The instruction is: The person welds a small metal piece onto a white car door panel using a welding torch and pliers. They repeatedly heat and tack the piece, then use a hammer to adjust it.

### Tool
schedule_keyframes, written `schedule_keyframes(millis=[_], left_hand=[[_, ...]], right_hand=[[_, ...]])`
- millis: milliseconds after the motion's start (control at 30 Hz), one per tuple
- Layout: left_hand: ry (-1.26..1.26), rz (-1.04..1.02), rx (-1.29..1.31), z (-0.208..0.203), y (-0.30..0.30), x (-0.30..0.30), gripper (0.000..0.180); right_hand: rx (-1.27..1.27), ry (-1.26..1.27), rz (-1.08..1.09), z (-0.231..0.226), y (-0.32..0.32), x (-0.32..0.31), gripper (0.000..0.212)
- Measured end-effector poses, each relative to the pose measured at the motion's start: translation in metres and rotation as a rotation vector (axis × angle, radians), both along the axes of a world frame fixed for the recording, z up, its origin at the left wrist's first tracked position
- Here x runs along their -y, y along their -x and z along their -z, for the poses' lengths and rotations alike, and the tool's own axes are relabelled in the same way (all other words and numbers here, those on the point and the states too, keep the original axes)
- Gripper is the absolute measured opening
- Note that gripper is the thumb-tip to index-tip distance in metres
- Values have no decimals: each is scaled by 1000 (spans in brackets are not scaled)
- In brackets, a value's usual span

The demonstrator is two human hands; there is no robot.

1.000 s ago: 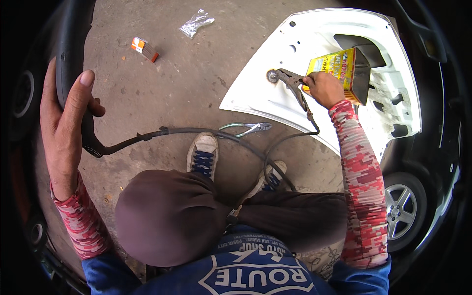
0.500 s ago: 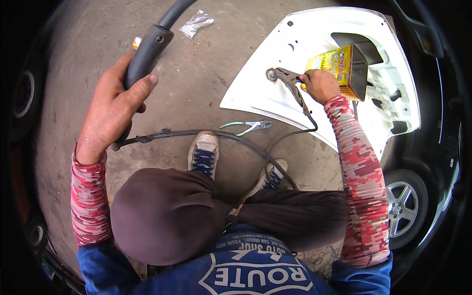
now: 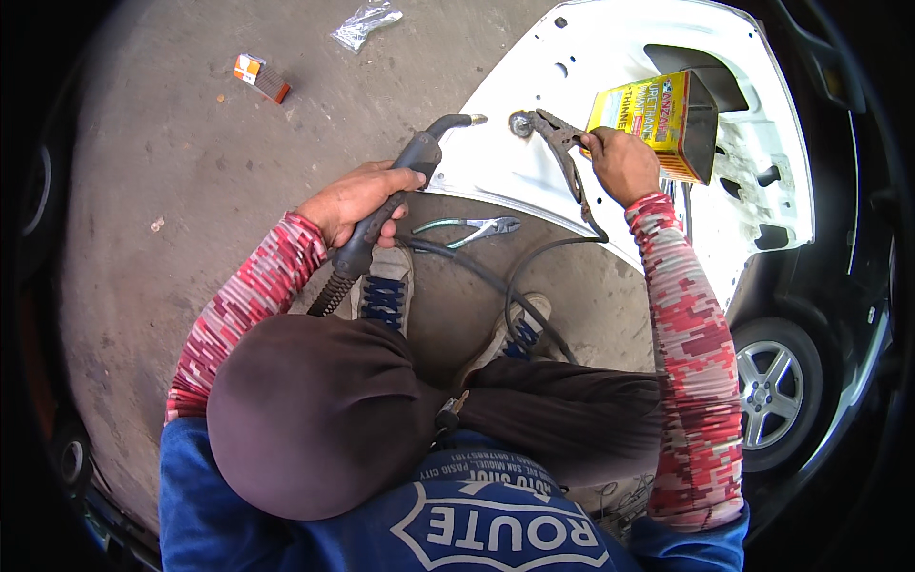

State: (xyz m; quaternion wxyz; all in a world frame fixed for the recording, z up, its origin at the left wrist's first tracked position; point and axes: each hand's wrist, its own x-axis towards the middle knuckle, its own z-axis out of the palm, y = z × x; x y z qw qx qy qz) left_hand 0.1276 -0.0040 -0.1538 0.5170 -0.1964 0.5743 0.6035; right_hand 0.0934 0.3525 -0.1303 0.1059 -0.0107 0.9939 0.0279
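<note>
Underfoot, bare concrete floor [image 3: 124,305], grey-brown, rough, blotched with darker stains and scuffs. Scattered on it toward the top: crumpled clear plastic bag [image 3: 365,25]; orange-and-white carton [image 3: 260,78], lying askew. Farther left, small pale scrap [image 3: 157,224]. Along the right side, dark car body [image 3: 839,305], glossy, with a pale reflected streak low down; below, silver five-spoke alloy wheel [image 3: 765,396] in black tyre [image 3: 807,372]. At left edge, in deep shadow, round wheel-like shape [image 3: 73,459], too dim to identify surely. Light soft, diffuse over open concrete; falling to near-black around the rim.
</note>
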Motion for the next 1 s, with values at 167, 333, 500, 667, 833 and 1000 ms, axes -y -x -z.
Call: schedule_keyframes(millis=[167,333,500,667,833,1000], left_hand=[[-51,8,-8,0,5,-7,43],[-56,34,-1,4,7,-14,42],[-60,61,-11,8,9,-18,41],[-63,62,-16,8,9,-22,40],[-57,85,-14,10,10,-24,41],[-49,67,1,11,10,-24,40]], right_hand=[[5,10,-4,3,-2,-1,38],[22,8,-26,-1,-1,-1,38],[10,8,-52,-2,-1,2,38],[-20,-22,-67,-2,-1,5,36],[-32,-44,-81,-2,-1,5,36],[-40,-36,-91,-1,-2,3,37]])
